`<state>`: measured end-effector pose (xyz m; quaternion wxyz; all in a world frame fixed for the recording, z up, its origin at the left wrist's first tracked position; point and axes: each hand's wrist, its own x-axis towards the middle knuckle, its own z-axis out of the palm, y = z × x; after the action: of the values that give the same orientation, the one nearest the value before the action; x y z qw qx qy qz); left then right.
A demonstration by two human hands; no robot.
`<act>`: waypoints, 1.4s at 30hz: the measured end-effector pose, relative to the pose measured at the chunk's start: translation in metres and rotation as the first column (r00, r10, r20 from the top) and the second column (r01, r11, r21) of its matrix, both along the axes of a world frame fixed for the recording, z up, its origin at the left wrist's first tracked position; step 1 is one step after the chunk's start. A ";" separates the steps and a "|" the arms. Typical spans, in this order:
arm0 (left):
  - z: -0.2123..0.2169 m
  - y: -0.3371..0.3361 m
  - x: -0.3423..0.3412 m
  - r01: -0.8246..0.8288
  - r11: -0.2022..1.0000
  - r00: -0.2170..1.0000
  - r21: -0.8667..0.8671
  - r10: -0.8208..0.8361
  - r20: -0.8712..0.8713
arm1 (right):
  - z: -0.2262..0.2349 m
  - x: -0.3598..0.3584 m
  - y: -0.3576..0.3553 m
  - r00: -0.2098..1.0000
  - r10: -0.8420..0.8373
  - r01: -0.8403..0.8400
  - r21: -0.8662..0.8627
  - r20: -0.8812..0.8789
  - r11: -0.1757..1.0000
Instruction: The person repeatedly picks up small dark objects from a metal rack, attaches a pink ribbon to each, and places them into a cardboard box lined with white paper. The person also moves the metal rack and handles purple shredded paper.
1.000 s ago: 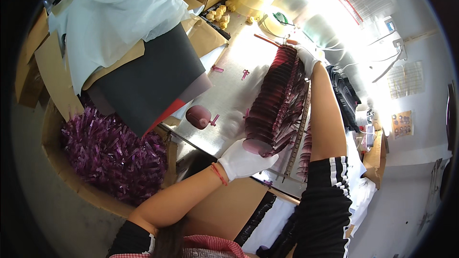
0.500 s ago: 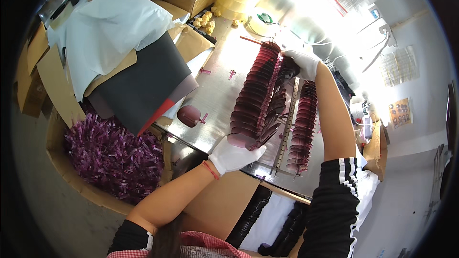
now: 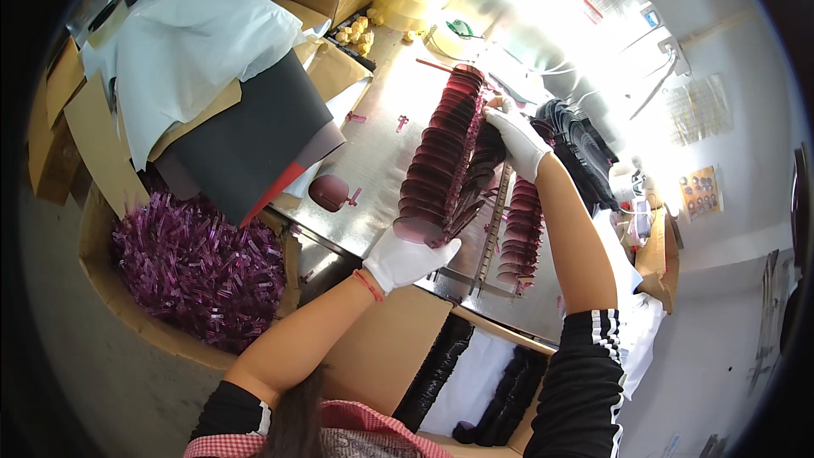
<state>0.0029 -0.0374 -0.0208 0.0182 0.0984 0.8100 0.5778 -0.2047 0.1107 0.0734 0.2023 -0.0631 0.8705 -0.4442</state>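
Both gloved hands hold a long row of dark red lenses (image 3: 445,157) above the metal surface (image 3: 381,153). The left hand (image 3: 407,259) clamps its near end, the right hand (image 3: 517,140) its far end. Beside the right grip, a second lens row (image 3: 519,233) rests on the surface.

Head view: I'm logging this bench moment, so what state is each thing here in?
Long row of dark red lenses: lifted off the bench, held at both ends.
Left hand: gloved, gripping the near end.
Right hand: gloved, gripping the far end.
Second lens row: lying on the metal bench.
Single lens: lying loose.
Cardboard box: open, full of purple plastic pieces.
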 end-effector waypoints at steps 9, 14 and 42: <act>-0.011 0.010 -0.002 -0.077 0.996 0.994 0.050 0.081 -0.073 | -0.004 0.015 0.009 0.967 -0.040 0.140 -0.395 0.250 0.908; -0.019 0.013 -0.005 -0.101 0.994 0.984 0.034 0.105 -0.143 | -0.003 0.042 0.009 0.991 -0.020 0.061 -0.302 0.135 0.951; -0.018 0.000 -0.004 0.101 0.948 0.990 0.302 -0.124 0.060 | 0.019 0.134 -0.003 0.991 0.134 -0.136 -0.125 -0.027 0.983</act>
<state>-0.0015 -0.0376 -0.0392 0.0676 0.1236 0.7053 0.6948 -0.0712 0.1079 0.0924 0.2195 -0.1388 0.8362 -0.4831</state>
